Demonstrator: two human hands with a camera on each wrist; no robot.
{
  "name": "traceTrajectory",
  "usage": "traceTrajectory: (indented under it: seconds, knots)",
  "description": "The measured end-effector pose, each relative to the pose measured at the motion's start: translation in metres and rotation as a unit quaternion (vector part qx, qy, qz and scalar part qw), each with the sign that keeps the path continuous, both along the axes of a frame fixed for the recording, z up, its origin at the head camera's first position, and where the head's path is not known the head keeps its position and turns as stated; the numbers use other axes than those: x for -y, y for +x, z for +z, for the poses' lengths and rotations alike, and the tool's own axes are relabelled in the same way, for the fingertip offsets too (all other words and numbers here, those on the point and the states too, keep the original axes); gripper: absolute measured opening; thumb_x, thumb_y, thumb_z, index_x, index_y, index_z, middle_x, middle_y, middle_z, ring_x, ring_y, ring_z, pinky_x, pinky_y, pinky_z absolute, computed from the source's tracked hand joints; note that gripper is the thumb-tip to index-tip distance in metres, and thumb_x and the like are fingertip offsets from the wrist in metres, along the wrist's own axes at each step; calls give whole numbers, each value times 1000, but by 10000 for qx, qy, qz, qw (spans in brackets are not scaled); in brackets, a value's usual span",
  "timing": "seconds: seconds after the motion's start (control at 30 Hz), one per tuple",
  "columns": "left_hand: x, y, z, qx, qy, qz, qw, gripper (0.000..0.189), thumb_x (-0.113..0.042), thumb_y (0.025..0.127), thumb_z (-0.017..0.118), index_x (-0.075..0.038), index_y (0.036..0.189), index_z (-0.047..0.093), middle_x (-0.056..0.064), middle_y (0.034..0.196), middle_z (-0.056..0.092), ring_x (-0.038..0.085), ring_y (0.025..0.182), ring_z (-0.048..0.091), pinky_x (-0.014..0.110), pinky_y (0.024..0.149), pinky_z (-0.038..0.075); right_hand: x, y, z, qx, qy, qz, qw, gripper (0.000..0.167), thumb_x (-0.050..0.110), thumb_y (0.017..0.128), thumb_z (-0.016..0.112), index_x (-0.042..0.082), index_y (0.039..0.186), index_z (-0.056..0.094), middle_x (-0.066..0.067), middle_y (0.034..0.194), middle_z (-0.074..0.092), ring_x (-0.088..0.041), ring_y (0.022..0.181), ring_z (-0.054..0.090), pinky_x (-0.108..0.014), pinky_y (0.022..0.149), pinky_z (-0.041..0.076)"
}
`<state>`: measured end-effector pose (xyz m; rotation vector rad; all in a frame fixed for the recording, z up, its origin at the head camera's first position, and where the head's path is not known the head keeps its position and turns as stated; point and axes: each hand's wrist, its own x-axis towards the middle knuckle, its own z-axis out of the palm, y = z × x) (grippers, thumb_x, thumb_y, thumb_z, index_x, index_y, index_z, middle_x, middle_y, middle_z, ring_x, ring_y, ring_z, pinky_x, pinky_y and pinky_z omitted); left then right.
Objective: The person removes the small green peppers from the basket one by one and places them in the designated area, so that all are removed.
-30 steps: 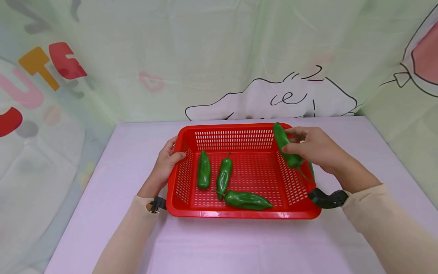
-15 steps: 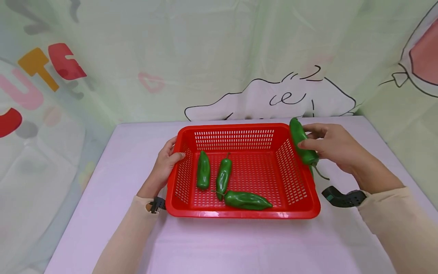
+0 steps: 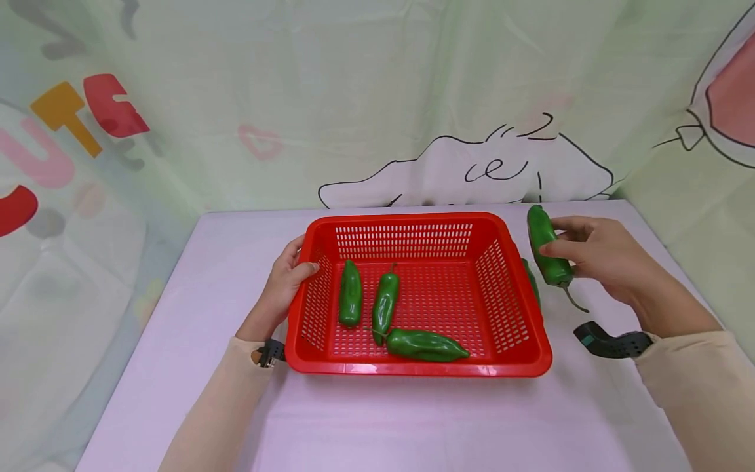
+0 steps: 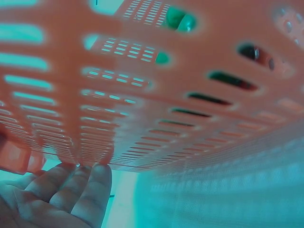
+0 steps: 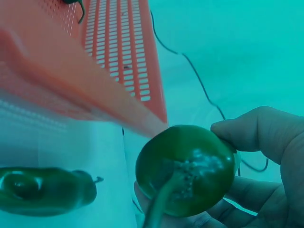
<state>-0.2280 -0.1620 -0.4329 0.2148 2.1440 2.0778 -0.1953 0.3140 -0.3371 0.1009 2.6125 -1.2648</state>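
The left hand (image 3: 286,282) pinches the left rim of a red, rectangular, perforated plastic basket (image 3: 419,369), thumb inside, presumably to steady it. The right hand (image 3: 601,255) pinches a glossy, elongated green pepper (image 3: 545,249) mid-body, beyond the basket's right wall, probably for balance. Three similar peppers (image 3: 350,295) (image 3: 386,308) (image 3: 427,345) lie inside; another (image 3: 532,283), partly hidden, lies outside that wall. Coloured backdrop letters (image 3: 67,111) read "UTE"; the cut-off red curve (image 3: 20,213) may be another letter.

Green peppers (image 3: 545,252), red basket (image 3: 419,369)
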Motion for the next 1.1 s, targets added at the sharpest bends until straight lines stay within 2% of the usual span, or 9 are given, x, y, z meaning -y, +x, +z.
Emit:
traceTrajectory:
  seconds: [0.37, 0.57, 0.63, 0.73, 0.83, 0.93, 1.1]
  knots:
    - [-1, 0, 0, 18, 20, 12, 10000, 66, -6, 101, 55, -14, 161, 31, 13, 154, 51, 42, 130, 60, 49, 89, 61, -21, 0, -19, 134, 131, -155, 9997, 76, 31, 107, 54, -13, 159, 20, -39, 146, 43, -19, 98, 65, -25, 77, 63]
    - [0, -1, 0, -29, -39, 12, 10000, 66, -7, 101, 56, -15, 161, 31, 13, 154, 51, 41, 129, 61, 48, 88, 62, -29, -4, -35, 287, -23, -293, 9992, 78, 33, 107, 53, -12, 160, 18, -40, 149, 40, -14, 96, 64, -27, 78, 64]
    - [1, -1, 0, -32, -54, 24, 10000, 66, -7, 101, 56, -15, 162, 31, 12, 154, 51, 41, 129, 61, 48, 88, 62, -31, -6, -40, 321, -49, -317, 9990, 78, 33, 107, 53, -11, 160, 17, -40, 150, 38, -19, 99, 64, -30, 80, 65]
    - [1, -1, 0, -31, -55, 41, 10000, 66, -7, 101, 55, -15, 162, 31, 13, 154, 51, 41, 129, 60, 48, 88, 62, -34, -7, -48, 382, -11, -333, 9987, 79, 33, 107, 52, -11, 160, 15, -41, 151, 35, -37, 110, 63, -37, 84, 65]
    - [1, -1, 0, -20, -50, 48, 10000, 66, -6, 101, 55, -14, 162, 30, 14, 154, 51, 42, 130, 60, 48, 89, 61, -36, -7, -55, 503, 12, -358, 9981, 80, 34, 107, 52, -11, 160, 14, -42, 152, 32, -53, 124, 53, -43, 89, 64]
    - [0, -1, 0, -7, -41, 48, 10000, 67, -6, 100, 55, -15, 162, 31, 13, 154, 51, 41, 129, 61, 48, 88, 62, -39, -6, -63, 645, 9, -408, 9971, 80, 35, 107, 52, -12, 160, 13, -43, 153, 30, -57, 129, 47, -47, 92, 62]
    - [1, -1, -2, 6, -50, 40, 10000, 66, -6, 100, 55, -14, 162, 31, 14, 154, 51, 42, 129, 61, 48, 88, 62, -42, -5, -74, 820, 38, -423, 9957, 80, 34, 107, 53, -12, 160, 14, -43, 153, 29, -55, 128, 46, -48, 94, 62]
